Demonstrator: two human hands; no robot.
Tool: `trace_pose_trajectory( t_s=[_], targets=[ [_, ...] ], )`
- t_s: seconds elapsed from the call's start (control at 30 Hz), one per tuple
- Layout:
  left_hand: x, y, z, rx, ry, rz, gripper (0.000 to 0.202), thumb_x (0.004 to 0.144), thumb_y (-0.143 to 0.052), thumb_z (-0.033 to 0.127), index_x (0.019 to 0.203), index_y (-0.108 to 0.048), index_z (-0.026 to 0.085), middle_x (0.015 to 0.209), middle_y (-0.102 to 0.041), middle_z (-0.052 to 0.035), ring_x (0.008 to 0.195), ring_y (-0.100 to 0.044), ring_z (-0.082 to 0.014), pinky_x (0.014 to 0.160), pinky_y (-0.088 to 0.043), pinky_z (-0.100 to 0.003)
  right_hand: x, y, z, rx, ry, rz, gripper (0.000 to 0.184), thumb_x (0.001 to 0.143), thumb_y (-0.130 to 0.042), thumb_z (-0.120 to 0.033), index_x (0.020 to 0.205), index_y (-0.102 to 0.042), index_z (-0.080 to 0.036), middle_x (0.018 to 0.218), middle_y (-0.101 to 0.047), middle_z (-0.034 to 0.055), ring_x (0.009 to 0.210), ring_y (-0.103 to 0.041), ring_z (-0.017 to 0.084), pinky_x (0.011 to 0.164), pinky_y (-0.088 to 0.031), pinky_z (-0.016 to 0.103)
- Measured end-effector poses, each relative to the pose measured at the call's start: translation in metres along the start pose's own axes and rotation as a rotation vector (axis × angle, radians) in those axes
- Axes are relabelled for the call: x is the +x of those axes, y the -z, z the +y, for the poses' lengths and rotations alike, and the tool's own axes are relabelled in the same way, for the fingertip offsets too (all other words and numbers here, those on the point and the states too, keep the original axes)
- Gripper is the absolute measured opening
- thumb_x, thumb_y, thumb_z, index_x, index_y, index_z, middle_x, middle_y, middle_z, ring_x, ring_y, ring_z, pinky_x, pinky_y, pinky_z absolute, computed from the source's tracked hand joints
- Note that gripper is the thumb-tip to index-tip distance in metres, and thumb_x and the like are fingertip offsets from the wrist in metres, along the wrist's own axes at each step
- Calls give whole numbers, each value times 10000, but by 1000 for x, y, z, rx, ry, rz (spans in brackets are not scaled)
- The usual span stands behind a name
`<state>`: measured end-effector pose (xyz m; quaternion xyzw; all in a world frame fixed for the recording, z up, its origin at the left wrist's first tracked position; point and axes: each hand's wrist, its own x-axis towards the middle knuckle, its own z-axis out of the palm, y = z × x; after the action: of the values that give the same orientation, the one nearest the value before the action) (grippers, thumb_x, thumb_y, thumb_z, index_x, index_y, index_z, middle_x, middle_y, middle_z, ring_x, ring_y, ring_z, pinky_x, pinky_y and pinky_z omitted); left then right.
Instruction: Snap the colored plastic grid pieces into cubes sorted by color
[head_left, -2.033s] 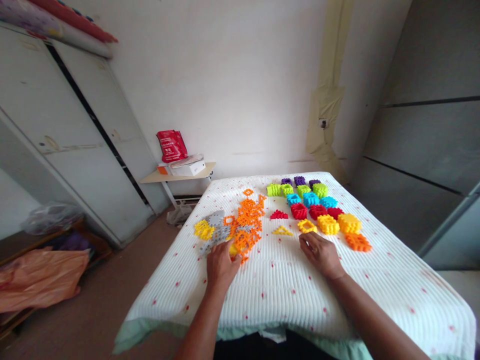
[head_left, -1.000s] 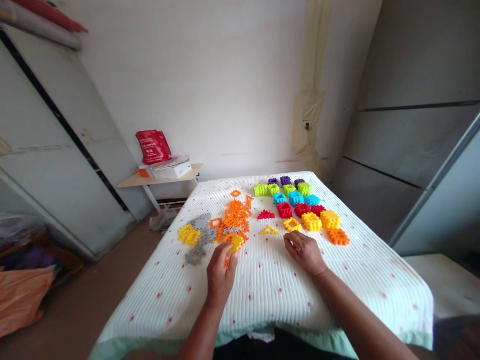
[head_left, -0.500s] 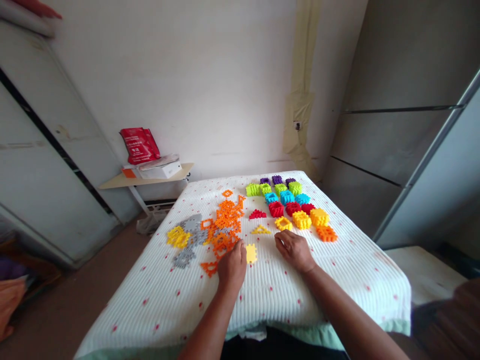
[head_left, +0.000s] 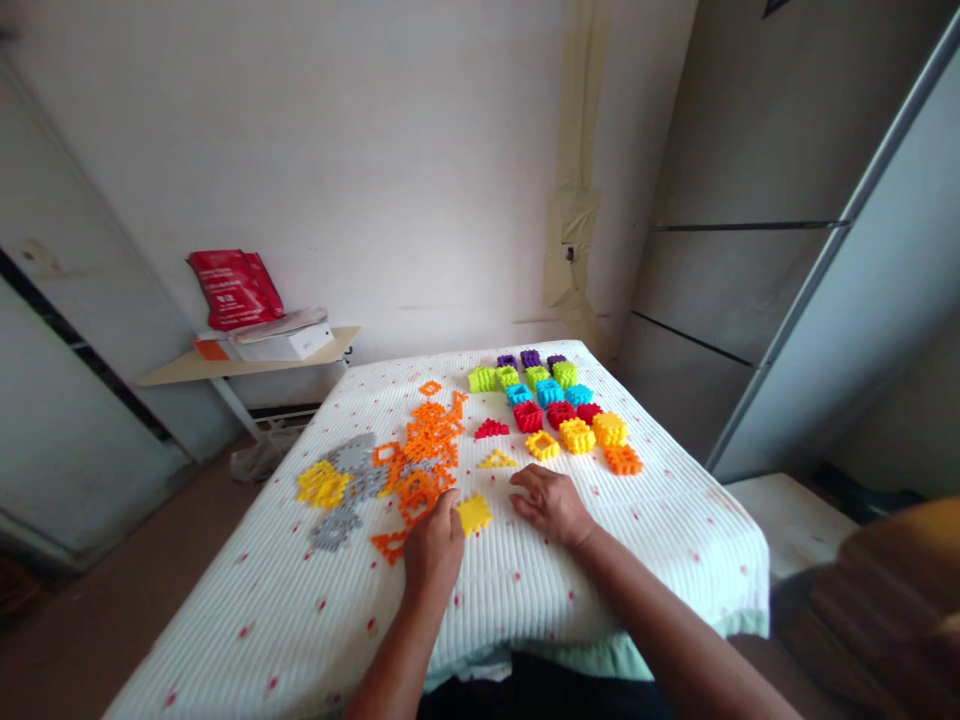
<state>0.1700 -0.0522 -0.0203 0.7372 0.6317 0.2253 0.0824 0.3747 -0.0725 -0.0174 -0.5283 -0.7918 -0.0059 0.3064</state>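
No legible text; red bag point(head_left: 234, 288) print too blurred.

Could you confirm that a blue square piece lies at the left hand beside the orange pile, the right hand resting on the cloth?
In the head view the square piece at the left hand is yellow, not blue; it lies beside the orange pile, and the right hand rests on the cloth.

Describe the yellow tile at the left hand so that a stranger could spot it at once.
On the white quilted cover, look at the near edge of the orange pile, between the left hand and right hand. The yellow tile sits there, against the left hand's fingertips. It is a solid toothed square, unlike the hollow yellow triangle and the yellow cubes beyond it.
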Motion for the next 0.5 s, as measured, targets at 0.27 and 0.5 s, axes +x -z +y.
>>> trace_pose_trajectory(
  t_s=[0.27,0.5],
  targets=[
    [4,-2,-14,-353,49,127,327,811,-369,207,1018,-621,230,761,-694,-8,675,-622,-153,621,-446,-234,8,-24,-54,-141,-186,-151,522,701,-558,-631,965,-562,-181,910,-581,81,866,-526,241,731,-427,364],
    [5,1,-16,-472,117,156,310,778,-369,257,941,-629,217,594,-616,19,603,-584,-151,598,-444,-236,14,-29,-67,-222,-235,-171,431,730,-542,-565,904,-559,-171,890,-577,93,850,-519,256,699,-435,398]
  ],
)
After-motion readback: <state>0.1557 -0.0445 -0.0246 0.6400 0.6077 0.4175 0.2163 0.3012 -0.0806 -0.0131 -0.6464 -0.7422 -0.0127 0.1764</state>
